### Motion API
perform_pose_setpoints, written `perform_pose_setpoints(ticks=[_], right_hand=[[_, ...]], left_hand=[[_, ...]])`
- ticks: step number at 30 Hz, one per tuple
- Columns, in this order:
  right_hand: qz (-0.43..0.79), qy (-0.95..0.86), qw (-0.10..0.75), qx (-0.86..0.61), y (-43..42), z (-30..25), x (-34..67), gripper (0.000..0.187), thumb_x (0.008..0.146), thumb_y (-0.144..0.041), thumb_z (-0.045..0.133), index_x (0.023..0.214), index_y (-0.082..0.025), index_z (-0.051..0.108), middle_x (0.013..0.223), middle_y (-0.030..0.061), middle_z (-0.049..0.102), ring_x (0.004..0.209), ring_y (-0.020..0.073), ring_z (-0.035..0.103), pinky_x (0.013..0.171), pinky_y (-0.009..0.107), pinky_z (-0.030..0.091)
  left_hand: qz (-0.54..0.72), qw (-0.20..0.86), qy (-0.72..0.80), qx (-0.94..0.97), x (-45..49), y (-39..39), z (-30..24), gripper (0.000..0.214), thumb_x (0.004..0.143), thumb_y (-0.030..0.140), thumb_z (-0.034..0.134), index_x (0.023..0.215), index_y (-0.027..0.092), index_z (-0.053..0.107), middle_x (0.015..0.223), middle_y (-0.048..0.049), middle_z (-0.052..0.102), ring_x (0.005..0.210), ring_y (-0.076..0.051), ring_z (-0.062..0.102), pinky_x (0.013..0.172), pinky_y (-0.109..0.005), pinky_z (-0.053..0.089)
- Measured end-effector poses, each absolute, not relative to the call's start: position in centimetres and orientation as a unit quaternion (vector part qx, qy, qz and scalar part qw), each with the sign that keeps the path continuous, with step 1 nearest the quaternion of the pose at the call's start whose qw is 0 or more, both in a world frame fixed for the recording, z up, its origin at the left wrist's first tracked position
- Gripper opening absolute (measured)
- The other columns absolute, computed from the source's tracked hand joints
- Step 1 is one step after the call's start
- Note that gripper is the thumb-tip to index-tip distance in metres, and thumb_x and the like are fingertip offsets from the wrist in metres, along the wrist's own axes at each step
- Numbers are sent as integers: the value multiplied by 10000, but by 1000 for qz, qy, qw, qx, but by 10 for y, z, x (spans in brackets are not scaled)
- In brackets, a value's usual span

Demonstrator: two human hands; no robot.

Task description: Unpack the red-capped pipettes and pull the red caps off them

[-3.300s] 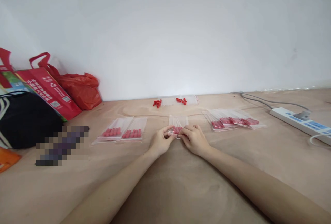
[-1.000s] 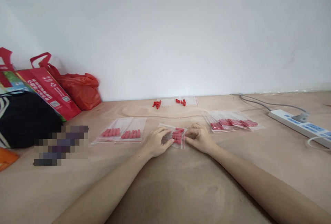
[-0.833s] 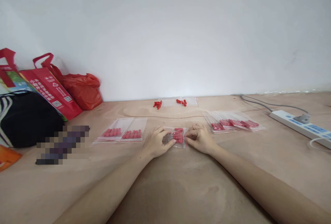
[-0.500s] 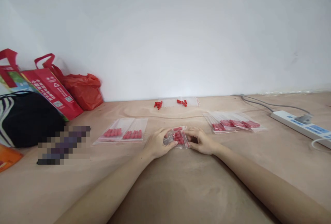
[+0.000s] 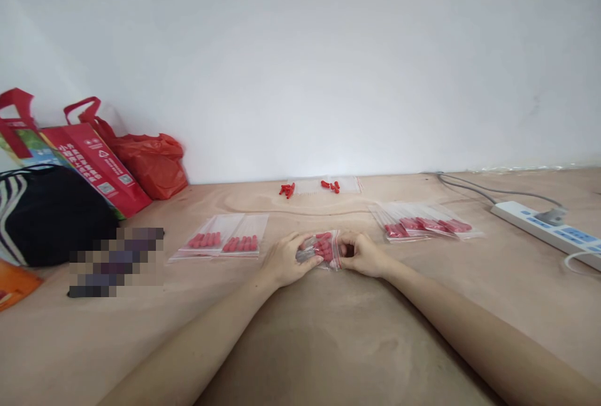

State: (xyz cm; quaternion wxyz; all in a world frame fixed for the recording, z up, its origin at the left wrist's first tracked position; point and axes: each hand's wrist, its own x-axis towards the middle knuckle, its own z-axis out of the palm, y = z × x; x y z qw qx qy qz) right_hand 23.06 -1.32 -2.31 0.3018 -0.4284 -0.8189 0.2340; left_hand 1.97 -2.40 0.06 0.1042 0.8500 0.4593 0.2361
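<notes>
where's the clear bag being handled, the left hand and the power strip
Handled bag (image 5: 323,247), head view: middle of its filled part
Left hand (image 5: 285,260), head view: back of the hand
Power strip (image 5: 549,227), head view: white top face

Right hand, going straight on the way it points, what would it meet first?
The bag that the right hand touches; past it, likely the left hand, though depth is hard to judge.

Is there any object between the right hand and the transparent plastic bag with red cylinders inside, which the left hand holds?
Nothing visible stands in between: the right hand is at the red-striped edge of the transparent plastic bag.
</notes>
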Motion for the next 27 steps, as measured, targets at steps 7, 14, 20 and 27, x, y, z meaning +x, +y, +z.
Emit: perform_pose_setpoints(ticks=[7, 14, 20, 27], right_hand=[[262, -794, 307, -454, -14, -22, 229, 189, 559, -249, 671, 658, -172, 529, 581, -72, 433, 525, 59, 370, 516, 194, 275], [282, -794, 315, -438, -15, -21, 232, 201, 573, -223, 651, 740, -177, 549, 625, -56, 483, 567, 73, 421, 558, 206, 314], [297, -795, 298, -437, -13, -20, 232, 285, 542, -328, 712, 736, -180, 563, 593, -68, 459, 538, 65, 395, 532, 202, 290], [269, -806, 298, -435, -15, -19, 232, 161, 579, -241, 656, 663, -173, 537, 605, -57, 475, 568, 72, 420, 550, 201, 314]], left_hand=[[233, 91, 457, 853, 19, -23, -1, 432, 736, 468, 549, 1096, 230, 552, 883, -23, 599, 792, -168, 563, 703, -275, 427], [218, 99, 464, 853, 17, -21, -2, 454, 732, 498, 539, 1097, 228, 543, 900, -23, 588, 829, -177, 556, 711, -279, 436], [202, 102, 475, 850, 17, -22, 0, 475, 721, 511, 545, 1113, 243, 537, 890, -24, 574, 820, -177, 550, 728, -286, 433], [210, 114, 467, 851, 17, -22, 0, 440, 737, 500, 532, 1098, 250, 547, 914, -24, 576, 837, -175, 553, 729, -284, 437]])
